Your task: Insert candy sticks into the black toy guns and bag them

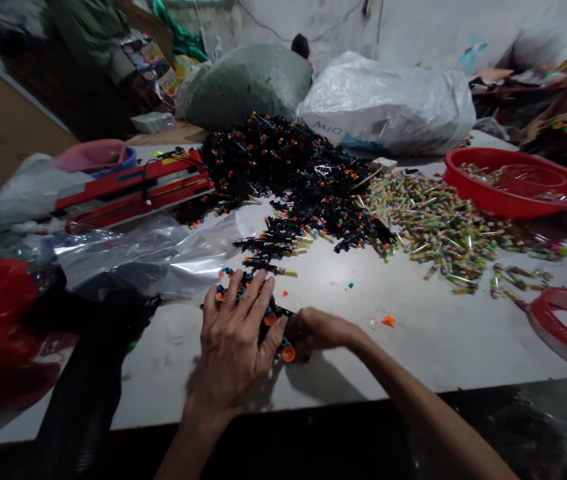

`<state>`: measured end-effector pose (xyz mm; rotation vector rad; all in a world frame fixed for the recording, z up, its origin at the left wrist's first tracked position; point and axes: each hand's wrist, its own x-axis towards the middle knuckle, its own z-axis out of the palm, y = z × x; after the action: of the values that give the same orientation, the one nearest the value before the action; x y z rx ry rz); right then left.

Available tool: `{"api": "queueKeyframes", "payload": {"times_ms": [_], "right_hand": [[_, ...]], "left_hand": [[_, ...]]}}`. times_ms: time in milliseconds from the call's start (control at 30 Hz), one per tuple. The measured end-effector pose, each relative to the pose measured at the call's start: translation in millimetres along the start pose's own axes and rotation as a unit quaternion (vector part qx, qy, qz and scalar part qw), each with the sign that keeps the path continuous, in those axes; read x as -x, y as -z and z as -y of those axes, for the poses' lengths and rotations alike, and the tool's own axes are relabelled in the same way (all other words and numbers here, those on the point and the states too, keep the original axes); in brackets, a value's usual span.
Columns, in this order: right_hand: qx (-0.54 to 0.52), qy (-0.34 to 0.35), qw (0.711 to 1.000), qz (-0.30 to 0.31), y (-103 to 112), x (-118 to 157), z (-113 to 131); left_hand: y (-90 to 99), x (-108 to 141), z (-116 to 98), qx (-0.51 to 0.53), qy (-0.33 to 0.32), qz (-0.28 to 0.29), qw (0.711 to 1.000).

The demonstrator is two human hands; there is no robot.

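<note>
While left hand (231, 347) lies splayed open on black plastic pieces with orange caps (269, 320) near table's front edge, right hand (316, 331) curls against them, fingertips hidden, grip unclear. Print on white sack (331, 143) unreadable. Red basin (463, 160) holds wrapped sticks (483, 175); more lie heaped on white table (413, 347).

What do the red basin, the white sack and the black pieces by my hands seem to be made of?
The red basin looks like moulded plastic, glossy with a smooth rim. The white sack seems to be thin polythene, crinkled and shiny along its folds. The black pieces look like plastic too, with bright coloured tips, though they're too small to be sure.
</note>
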<state>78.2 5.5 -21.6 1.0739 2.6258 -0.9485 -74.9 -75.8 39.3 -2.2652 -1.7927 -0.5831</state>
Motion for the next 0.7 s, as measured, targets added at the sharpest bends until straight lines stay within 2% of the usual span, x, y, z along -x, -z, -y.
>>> {"api": "queueKeyframes", "payload": {"times_ms": [33, 133, 200, 300, 400, 433, 500, 533, 600, 667, 700], "right_hand": [[0.012, -0.017, 1.0, -0.021, 13.5, -11.6, -4.3], [0.061, -0.106, 0.982, -0.146, 42.0, -49.1, -12.3], [0.064, -0.113, 0.978, -0.162, 46.5, -64.5, -14.3], [0.051, -0.115, 0.979, -0.164, 36.7, -57.2, -20.3], [0.028, -0.122, 0.98, -0.154, 20.7, -23.0, -30.6], [-0.005, -0.113, 0.982, -0.149, 15.0, -11.3, -33.2], [-0.14, -0.078, 0.977, -0.137, 2.2, 4.8, -35.0], [-0.232, -0.06, 0.962, -0.131, -5.0, 8.0, -34.1], [-0.4, -0.035, 0.908, -0.121, -20.1, 5.1, -30.0], [-0.477, -0.02, 0.869, -0.127, -32.6, -5.1, -24.4], [-0.485, -0.012, 0.864, -0.137, -37.0, -10.2, -21.4]], "left_hand": [[1.5, 0.8, 3.6, -0.003, -0.006, 0.004, 1.0], [3.4, 1.7, 11.6, -0.008, -0.008, 0.009, 1.0], [2.4, 0.9, 13.4, -0.007, -0.001, 0.009, 1.0], [-0.1, 0.5, 12.3, 0.001, 0.003, 0.006, 1.0], [-1.1, 2.2, 10.0, 0.011, 0.005, -0.003, 1.0], [-0.9, 2.9, 9.6, 0.015, 0.006, -0.005, 1.0], [-0.1, 3.9, 9.3, 0.021, 0.01, -0.006, 1.0], [0.3, 4.1, 9.5, 0.023, 0.011, -0.004, 1.0], [0.8, 4.2, 10.1, 0.025, 0.012, -0.002, 1.0], [0.9, 4.3, 10.8, 0.025, 0.011, -0.001, 1.0], [0.8, 4.4, 11.1, 0.025, 0.009, -0.001, 1.0]]}}
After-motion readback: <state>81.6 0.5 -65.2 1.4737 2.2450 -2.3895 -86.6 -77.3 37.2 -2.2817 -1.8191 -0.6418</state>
